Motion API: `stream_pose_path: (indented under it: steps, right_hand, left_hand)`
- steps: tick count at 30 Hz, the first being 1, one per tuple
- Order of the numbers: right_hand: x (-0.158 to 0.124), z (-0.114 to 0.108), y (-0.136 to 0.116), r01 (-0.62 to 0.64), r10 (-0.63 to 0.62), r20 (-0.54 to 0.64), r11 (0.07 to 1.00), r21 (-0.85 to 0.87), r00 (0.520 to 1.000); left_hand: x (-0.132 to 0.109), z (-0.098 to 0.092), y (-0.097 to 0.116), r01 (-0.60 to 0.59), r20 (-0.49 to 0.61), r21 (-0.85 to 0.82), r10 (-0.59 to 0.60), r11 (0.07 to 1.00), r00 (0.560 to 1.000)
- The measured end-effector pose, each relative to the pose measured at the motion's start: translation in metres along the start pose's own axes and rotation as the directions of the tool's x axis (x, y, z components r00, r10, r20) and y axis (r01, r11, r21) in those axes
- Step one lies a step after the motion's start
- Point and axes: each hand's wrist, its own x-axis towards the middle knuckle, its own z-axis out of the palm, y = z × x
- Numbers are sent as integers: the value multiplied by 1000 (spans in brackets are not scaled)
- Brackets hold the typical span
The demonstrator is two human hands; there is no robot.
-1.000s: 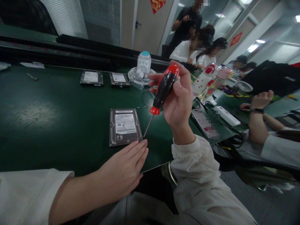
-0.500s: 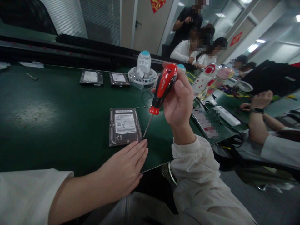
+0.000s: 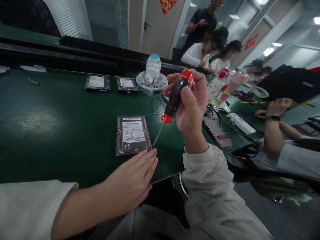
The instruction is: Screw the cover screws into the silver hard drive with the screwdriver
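Observation:
A hard drive (image 3: 133, 133) lies flat on the green table, label side up. My left hand (image 3: 135, 175) rests against its near right corner, fingers stretched out and close together. In my right hand (image 3: 192, 106) is a red and black screwdriver (image 3: 175, 96), its handle held between thumb and fingers. The screwdriver tilts, and its tip meets the drive's near right corner beside my left fingertips. Whether the tip sits in a screw cannot be made out. Several small screws (image 3: 155, 113) lie on the table just beyond the drive's far right corner.
Two more hard drives (image 3: 97, 82) stand at the back of the green table (image 3: 62, 133). A white fan (image 3: 153, 71) is right of them. To the right lie a phone-like slab (image 3: 218, 130) and a white power bank (image 3: 241, 123). A co-worker's arm (image 3: 276, 123) rests at the right.
The screwdriver handle has turned in my right hand, showing more black now, and my fingers have shifted around it. My left hand and the drive stay put.

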Motion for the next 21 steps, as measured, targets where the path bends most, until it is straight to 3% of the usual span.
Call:
stream_pose_path:
  steps: [3,9,21]
  right_hand:
    - [1,-1,2,30,-30,-44,999,-18,999]
    - [0,0,-5,-49,46,49,996,71,998]
    - [-4,6,-9,-26,21,50,993,111,999]
  left_hand:
    - [0,0,0,0,-5,-6,0,1000,1000]
    - [0,1,-1,3,-9,-8,-3,1000,1000]
    - [0,0,0,2,-19,0,-2,1000,1000]
